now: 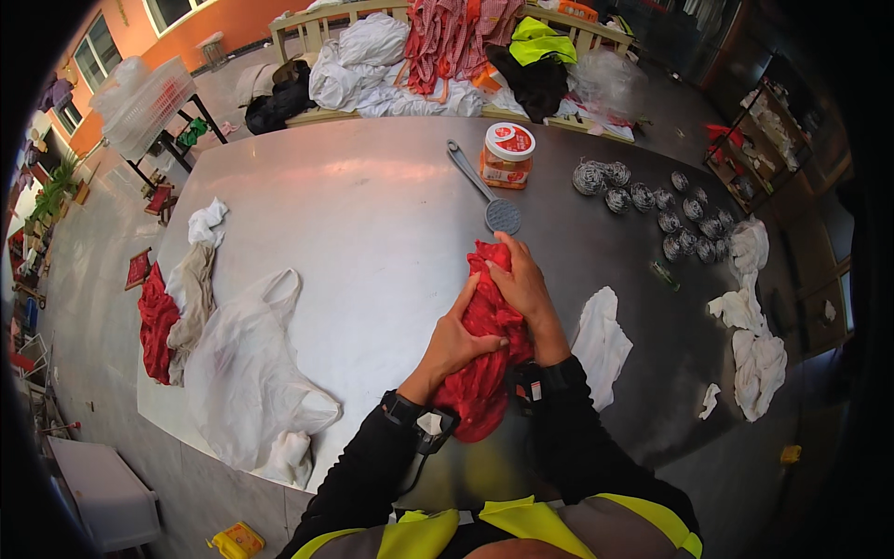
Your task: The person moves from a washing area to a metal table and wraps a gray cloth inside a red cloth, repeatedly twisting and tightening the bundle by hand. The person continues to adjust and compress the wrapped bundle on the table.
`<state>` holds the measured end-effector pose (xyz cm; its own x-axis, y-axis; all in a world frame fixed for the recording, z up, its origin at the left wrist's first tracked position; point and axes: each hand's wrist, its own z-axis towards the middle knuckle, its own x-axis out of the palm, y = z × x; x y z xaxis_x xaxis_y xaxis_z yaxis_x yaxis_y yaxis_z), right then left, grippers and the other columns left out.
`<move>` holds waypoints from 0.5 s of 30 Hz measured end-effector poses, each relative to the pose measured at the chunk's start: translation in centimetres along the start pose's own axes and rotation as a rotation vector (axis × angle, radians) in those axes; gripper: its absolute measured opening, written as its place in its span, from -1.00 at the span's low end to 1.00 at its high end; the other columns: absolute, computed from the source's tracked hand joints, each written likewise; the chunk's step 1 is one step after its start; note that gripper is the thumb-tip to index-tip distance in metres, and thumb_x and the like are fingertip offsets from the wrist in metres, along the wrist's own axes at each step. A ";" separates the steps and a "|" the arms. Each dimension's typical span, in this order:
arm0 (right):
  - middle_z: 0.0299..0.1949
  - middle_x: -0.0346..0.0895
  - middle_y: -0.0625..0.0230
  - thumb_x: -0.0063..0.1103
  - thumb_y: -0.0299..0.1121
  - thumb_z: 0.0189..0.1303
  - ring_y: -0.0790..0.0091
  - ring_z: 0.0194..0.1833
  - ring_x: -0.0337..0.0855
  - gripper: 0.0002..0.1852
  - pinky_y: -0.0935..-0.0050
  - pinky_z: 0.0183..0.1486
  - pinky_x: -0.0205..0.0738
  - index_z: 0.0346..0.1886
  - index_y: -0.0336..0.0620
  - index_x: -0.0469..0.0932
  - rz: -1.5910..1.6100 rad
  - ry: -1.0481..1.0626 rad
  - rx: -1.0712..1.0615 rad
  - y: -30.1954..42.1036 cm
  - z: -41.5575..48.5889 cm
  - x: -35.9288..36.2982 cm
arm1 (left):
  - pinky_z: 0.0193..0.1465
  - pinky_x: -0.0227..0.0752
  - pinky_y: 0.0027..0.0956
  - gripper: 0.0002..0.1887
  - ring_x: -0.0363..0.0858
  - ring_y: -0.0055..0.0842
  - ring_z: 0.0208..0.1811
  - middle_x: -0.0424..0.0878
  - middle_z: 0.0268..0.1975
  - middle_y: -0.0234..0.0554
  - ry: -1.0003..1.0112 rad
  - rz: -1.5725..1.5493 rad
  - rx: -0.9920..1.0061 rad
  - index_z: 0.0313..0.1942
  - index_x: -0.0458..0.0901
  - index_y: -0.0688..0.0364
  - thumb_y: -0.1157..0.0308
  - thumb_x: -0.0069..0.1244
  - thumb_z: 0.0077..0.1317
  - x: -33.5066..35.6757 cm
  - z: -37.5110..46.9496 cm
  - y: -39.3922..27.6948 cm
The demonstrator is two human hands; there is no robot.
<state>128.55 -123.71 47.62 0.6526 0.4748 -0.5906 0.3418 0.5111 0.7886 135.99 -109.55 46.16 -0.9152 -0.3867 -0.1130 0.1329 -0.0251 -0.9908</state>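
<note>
A bunched red patterned cloth (480,391) lies lengthwise in front of me on the metal table (370,230). My left hand (457,342) grips its left side, thumb across the top. My right hand (520,283) holds the upper right part of the same cloth. Just beyond the right fingertips is the round head of a grey plastic brush or scrubber (503,215), its handle pointing away. Behind it stands a clear jar with a white and red lid (510,142). A white cloth (602,346) lies to the right of my right forearm.
Several steel wool balls (642,198) sit at the back right, near a small green item (664,275). Crumpled white cloths (759,370) lie along the right edge. At left are a white plastic bag (244,370) and red and beige cloths (159,325). A wooden bench (307,120) beyond holds piled fabrics.
</note>
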 end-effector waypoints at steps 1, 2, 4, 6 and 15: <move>0.16 0.36 0.04 0.18 -0.37 0.06 0.15 0.08 0.50 -0.36 0.31 0.04 0.43 0.28 -0.12 0.25 0.140 -0.006 -0.073 0.1 -0.2 -0.4 | 0.17 0.37 -0.30 0.12 0.47 -0.25 0.17 0.43 0.17 0.08 0.013 -0.200 -0.046 0.40 -0.09 0.12 0.33 0.31 -0.13 -0.4 0.1 -0.1; 0.16 0.35 0.08 0.18 -0.42 0.04 0.22 0.11 0.46 -0.29 0.33 0.06 0.42 0.33 -0.14 0.18 0.458 0.112 -0.113 0.1 -0.4 -1.2 | 0.19 0.36 -0.32 0.09 0.45 -0.30 0.18 0.40 0.20 0.03 0.026 -0.400 -0.088 0.40 -0.07 0.16 0.38 0.28 -0.12 -1.0 0.2 -0.2; 0.13 0.35 0.20 0.31 -0.48 -0.05 0.34 0.12 0.44 -0.17 0.41 0.08 0.43 0.36 -0.22 0.13 1.010 0.269 -0.089 -0.3 -0.7 -2.6 | 0.20 0.37 -0.33 0.04 0.45 -0.35 0.17 0.36 0.23 -0.06 0.070 -0.754 -0.126 0.39 -0.06 0.21 0.50 0.21 -0.10 -2.3 -0.1 -0.4; 0.12 0.36 0.22 0.43 -0.41 -0.14 0.37 0.08 0.46 -0.08 0.46 0.07 0.43 0.35 -0.25 0.13 1.055 0.295 -0.141 -0.7 -0.5 -3.1 | 0.22 0.36 -0.30 0.02 0.46 -0.34 0.16 0.35 0.23 -0.07 0.188 -1.055 -0.163 0.39 -0.06 0.20 0.53 0.18 -0.10 -3.0 -0.9 -0.1; 0.14 0.35 0.09 0.50 0.08 -0.27 0.04 0.20 0.36 0.09 0.07 0.23 0.31 0.36 -0.12 0.14 1.417 0.317 -0.230 0.4 -0.4 -0.2 | 0.27 0.31 -0.24 -0.17 0.43 -0.33 0.18 0.36 0.22 -0.09 0.388 -0.840 -0.281 0.32 0.07 0.19 0.62 0.04 -0.02 -2.8 -4.1 2.0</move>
<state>128.27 -123.27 48.01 0.1601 0.7836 0.6003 -0.5760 -0.4197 0.7015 137.29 -104.73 44.21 -0.7389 -0.0106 0.6738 -0.6720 0.0865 -0.7355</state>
